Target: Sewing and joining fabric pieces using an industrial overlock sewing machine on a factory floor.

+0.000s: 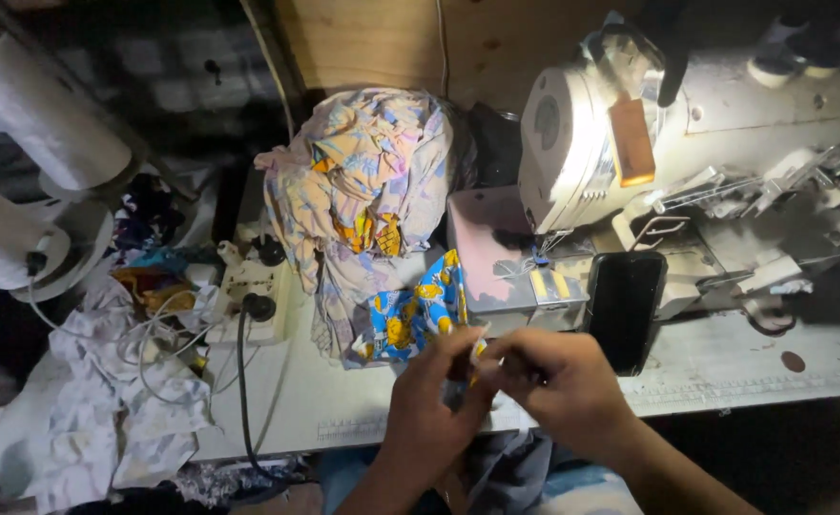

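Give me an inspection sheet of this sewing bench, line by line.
Surface: pale worktable, dimly lit, stained.
Job's things: blue and yellow printed fabric piece, pinched at its near edge by both hands.
Clutter: heap of pastel patterned cloth; black phone lying flat; white crumpled cloth.
Grippers: left hand and right hand touching, fingers closed on the fabric.
Cables: black cord from white power strip; tangled white wires.
Surroundings: white sewing machine, lamp lit; two white thread cones.

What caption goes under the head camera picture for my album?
Two hands, left hand and right hand, pinch blue-and-yellow cloth beside a white sewing machine.
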